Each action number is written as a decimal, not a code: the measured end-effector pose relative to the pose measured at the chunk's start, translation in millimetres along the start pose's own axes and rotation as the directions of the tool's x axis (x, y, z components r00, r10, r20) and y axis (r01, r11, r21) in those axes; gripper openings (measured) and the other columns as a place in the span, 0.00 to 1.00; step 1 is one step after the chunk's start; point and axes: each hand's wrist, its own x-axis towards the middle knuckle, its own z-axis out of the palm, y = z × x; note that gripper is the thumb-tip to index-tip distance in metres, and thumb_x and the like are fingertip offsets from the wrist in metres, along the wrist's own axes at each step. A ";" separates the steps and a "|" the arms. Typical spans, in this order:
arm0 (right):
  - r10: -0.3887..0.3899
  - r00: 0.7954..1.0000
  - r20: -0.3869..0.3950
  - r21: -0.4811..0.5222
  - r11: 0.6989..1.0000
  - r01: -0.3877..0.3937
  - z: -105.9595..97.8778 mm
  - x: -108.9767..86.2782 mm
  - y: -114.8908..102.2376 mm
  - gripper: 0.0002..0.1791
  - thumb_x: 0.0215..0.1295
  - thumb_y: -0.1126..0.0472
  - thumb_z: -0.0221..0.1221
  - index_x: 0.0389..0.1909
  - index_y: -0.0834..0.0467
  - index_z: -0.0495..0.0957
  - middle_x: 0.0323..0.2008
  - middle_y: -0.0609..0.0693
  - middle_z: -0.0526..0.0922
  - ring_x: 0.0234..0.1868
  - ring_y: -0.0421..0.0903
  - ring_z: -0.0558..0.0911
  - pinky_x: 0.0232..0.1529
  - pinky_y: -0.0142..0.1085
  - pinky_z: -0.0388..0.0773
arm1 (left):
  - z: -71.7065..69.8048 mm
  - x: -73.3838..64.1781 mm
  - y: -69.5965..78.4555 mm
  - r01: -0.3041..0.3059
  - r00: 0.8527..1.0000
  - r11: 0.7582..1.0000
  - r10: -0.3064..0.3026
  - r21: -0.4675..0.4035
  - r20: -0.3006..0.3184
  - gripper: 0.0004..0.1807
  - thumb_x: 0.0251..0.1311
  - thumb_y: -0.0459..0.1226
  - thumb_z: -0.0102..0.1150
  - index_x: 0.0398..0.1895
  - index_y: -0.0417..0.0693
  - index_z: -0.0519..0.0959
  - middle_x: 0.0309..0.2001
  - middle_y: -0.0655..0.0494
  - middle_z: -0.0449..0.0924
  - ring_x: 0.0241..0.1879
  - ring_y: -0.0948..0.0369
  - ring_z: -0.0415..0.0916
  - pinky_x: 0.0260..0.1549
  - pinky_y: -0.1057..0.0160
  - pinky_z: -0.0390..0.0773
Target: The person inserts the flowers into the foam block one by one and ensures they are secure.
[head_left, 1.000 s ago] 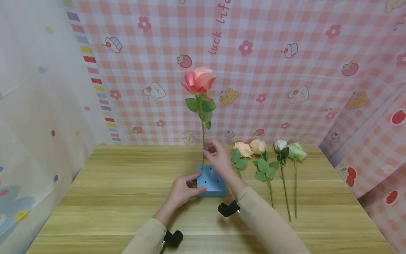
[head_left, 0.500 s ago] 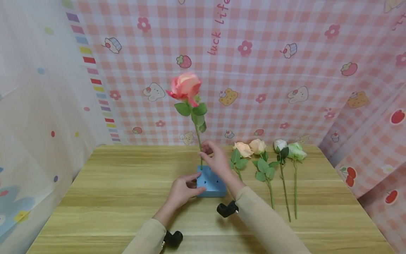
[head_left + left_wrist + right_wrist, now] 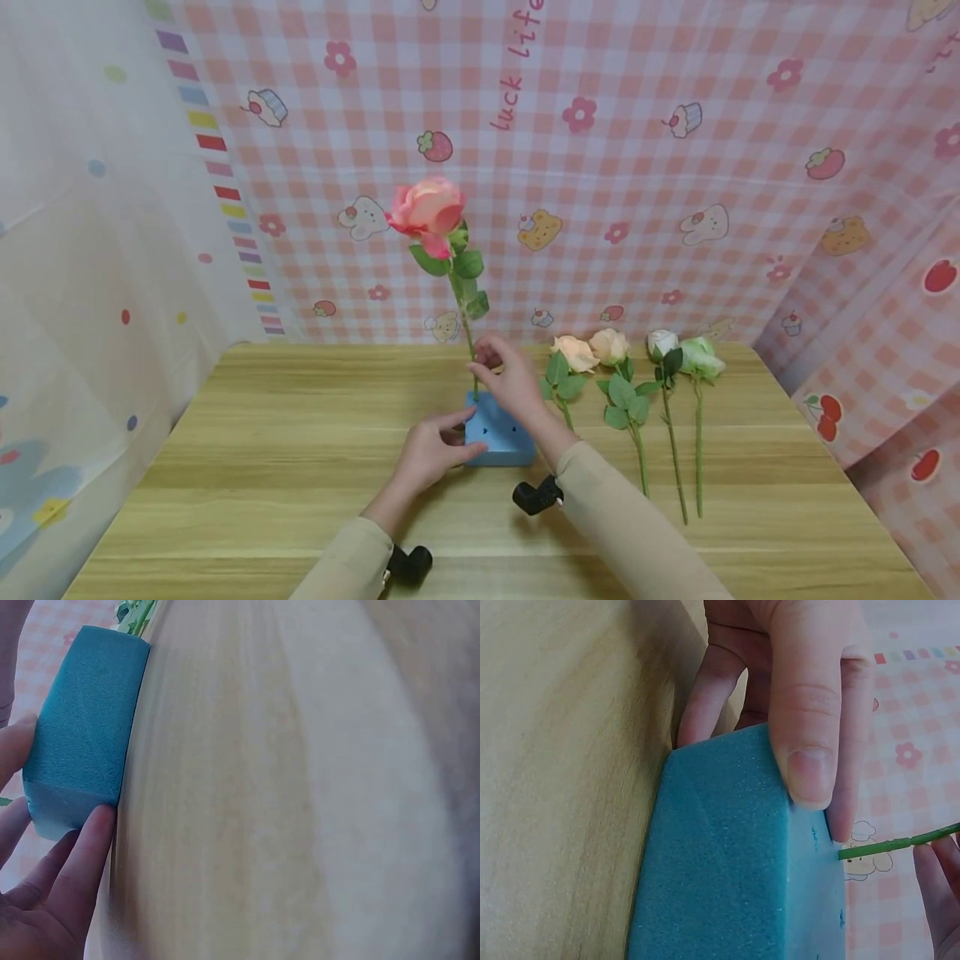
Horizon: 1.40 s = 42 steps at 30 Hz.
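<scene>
A pink rose [image 3: 429,215] stands in the head view, tilted to the left. Its stem [image 3: 877,847] meets the back left of a blue foam block [image 3: 498,454], which has small holes in its top. Thumb and fingers of my right hand [image 3: 512,379] pinch the stem a little above the block. With my left hand [image 3: 431,450] I grip the block's left side, thumb toward the front and fingers farther back. The left wrist view shows my left fingers [image 3: 82,862] against the block. How deep the stem sits is hidden.
To the right on the wooden table [image 3: 300,467] lie two peach roses [image 3: 575,353], a white rose [image 3: 663,343] and a pale green rose [image 3: 701,358], stems toward the front. A checked cloth [image 3: 637,208] hangs behind the table.
The rose's head has swung left and slightly down, so its stem now leans left. My right hand has shifted slightly left with it. The left hand and block stay put.
</scene>
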 end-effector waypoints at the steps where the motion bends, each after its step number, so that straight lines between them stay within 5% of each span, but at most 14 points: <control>1: -0.003 1.000 0.001 0.002 1.000 0.003 -0.1 -0.2 0.2 0.09 0.62 0.67 0.68 0.40 0.58 0.78 0.33 0.50 0.81 0.35 0.48 0.83 0.37 0.41 0.82 | -0.1 0.0 0.1 0.000 1.000 1.000 0.000 -0.001 0.001 0.32 0.52 0.43 0.76 0.61 0.45 0.79 0.53 0.42 0.80 0.42 0.54 0.83 0.34 0.65 0.84; 42: 0.009 1.000 0.011 0.012 1.000 -0.010 7.3 -12.8 11.9 0.10 0.60 0.68 0.68 0.37 0.59 0.77 0.32 0.51 0.80 0.35 0.47 0.83 0.36 0.38 0.82 | -0.1 -0.3 -0.6 -0.011 1.000 1.000 0.011 -0.002 -0.007 0.32 0.52 0.42 0.76 0.61 0.44 0.79 0.55 0.41 0.79 0.41 0.54 0.83 0.34 0.65 0.84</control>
